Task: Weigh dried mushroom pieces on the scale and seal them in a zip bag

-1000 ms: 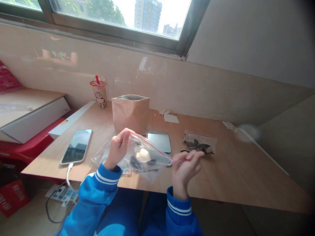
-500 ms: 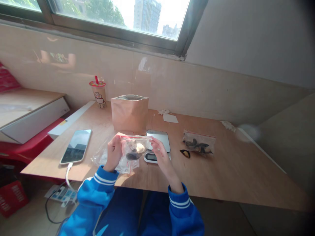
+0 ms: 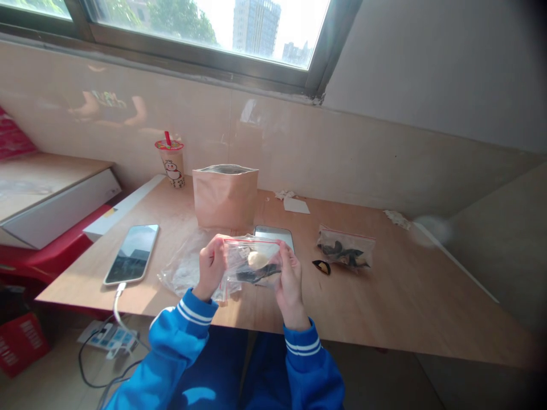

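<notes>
The left hand and right hand grip a thin, clear plastic bag holding smooth, curved dark pieces.

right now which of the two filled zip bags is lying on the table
The bag right of the scale; the left hand and right hand hold the other one.

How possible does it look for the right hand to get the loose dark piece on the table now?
Probably yes: the right hand is near the loose dark piece, with nothing visible between, though its grip is on the held bag.
</notes>
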